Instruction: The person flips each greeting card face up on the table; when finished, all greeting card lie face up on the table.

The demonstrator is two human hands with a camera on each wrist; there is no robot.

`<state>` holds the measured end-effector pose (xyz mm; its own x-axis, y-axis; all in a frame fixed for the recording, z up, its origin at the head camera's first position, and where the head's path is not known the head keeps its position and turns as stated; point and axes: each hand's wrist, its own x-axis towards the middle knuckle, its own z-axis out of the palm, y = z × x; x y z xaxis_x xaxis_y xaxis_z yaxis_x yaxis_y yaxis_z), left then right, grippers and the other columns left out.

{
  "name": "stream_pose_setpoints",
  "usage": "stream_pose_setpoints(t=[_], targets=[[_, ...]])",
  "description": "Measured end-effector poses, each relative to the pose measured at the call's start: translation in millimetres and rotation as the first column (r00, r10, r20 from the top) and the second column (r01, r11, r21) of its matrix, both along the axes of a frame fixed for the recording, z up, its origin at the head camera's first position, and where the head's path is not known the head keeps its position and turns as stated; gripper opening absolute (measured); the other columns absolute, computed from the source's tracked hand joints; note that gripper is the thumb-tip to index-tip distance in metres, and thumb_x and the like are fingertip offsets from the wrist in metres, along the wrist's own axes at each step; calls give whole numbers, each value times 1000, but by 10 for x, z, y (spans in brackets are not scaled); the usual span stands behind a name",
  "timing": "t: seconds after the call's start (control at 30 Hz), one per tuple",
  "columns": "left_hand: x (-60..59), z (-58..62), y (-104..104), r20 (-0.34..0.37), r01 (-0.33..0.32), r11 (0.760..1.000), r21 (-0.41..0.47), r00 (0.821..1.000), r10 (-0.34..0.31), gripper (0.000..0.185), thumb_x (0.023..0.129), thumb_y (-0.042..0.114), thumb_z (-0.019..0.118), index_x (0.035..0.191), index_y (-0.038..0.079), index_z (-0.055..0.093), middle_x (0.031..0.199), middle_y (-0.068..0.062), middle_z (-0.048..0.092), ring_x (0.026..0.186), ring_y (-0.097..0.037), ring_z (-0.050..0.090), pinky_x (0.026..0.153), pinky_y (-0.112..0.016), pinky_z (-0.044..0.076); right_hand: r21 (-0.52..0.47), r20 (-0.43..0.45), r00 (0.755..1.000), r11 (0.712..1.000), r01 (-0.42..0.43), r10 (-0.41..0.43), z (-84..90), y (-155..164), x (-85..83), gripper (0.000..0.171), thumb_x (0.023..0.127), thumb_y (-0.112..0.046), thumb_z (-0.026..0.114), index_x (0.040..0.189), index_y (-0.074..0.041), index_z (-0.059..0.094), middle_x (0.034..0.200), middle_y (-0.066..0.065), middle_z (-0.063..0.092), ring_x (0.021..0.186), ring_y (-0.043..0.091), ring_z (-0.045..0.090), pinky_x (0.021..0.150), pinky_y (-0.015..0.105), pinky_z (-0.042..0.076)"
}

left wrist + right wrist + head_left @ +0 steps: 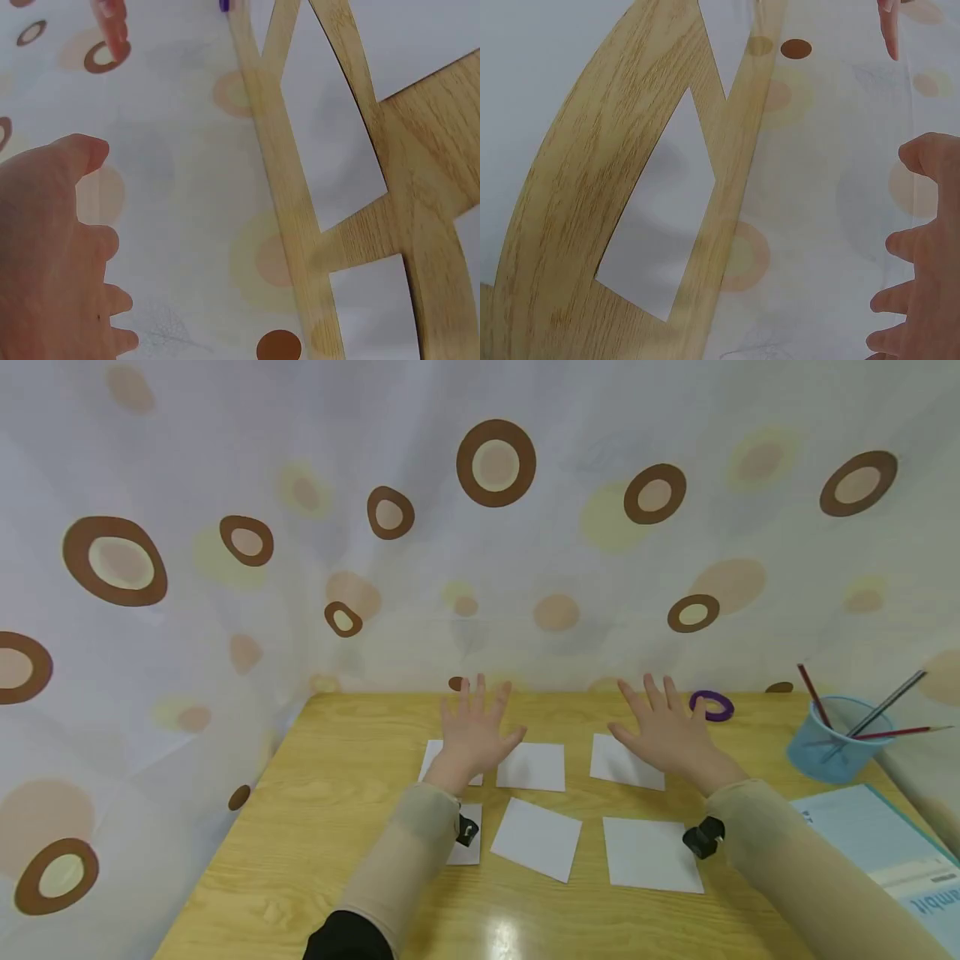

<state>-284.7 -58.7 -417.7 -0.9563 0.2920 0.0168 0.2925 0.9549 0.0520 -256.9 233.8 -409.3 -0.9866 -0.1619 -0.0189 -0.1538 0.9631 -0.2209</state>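
Both hands are raised above the wooden worktop (337,793) with fingers spread and nothing in them. The left hand (474,733) hangs palm down over the far left sheets, its fingers straight and fanned; in the left wrist view the same hand (52,255) shows relaxed fingers with only curtain beyond them. The right hand (667,731) is likewise open, hovering over the far right paper square (622,764), and in the right wrist view its fingers (919,247) are loosely spread and grip nothing. Six white paper squares lie flat in two rows: the far left one (433,758) is partly covered by the left wrist, the far middle one (531,767) sits between the hands, and in the near row are a partly hidden left sheet (469,847), a tilted middle sheet (537,838) and a right sheet (651,853). Whether either palm brushes the paper below I cannot tell from here; they look just clear of it. A purple ring (712,705) lies near the right fingertips by the spotted curtain (495,527). Further right stands a blue cup (836,750) with pencils, and a light blue booklet (877,843) lies at the near right edge.
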Motion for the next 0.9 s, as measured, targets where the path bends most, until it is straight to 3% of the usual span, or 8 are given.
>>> stream_pose_setpoints(t=[0.4, 0.53, 0.73, 0.9], targets=[[18, -49, 297, 59, 41, 998, 43, 997, -43, 76, 98, 67, 34, 160, 35, 4, 168, -9, -5, 154, -34, -7, 117, -69, 11, 47, -11, 1000, 999, 9, -8, -26, 106, 52, 80, 99, -64, 36, 160, -19, 12, 161, 32, 8, 145, 56, 2, 103, 85, 4], [13, -80, 402, 47, 68, 997, 24, 996, -69, 76, 97, 67, 36, 160, 36, 5, 168, -10, -3, 154, -34, -5, 118, -68, 11, 42, -27, 1000, 999, 5, -4, -92, 177, 59, 79, 99, -60, 41, 160, -16, 16, 160, 33, 10, 145, 57, 4, 103, 85, 3], [-12, -228, 553, 32, 96, 994, -43, 995, -95, 77, 96, 71, 33, 159, 38, 4, 168, -7, -2, 154, -35, -1, 119, -66, 12, 56, -33, 999, 998, -19, 21, -214, 305, 64, 79, 99, -61, 40, 160, -15, 16, 160, 33, 12, 144, 58, 9, 104, 84, 3], [-1, -307, 674, 53, 118, 990, -75, 992, -114, 77, 96, 73, 30, 159, 40, 2, 168, -5, -1, 155, -33, -1, 120, -63, 12, -2, -19, 999, 1000, -30, 30, -269, 376, 94, 81, 98, -61, 44, 159, -15, 18, 160, 33, 12, 144, 58, 8, 102, 85, -3]])
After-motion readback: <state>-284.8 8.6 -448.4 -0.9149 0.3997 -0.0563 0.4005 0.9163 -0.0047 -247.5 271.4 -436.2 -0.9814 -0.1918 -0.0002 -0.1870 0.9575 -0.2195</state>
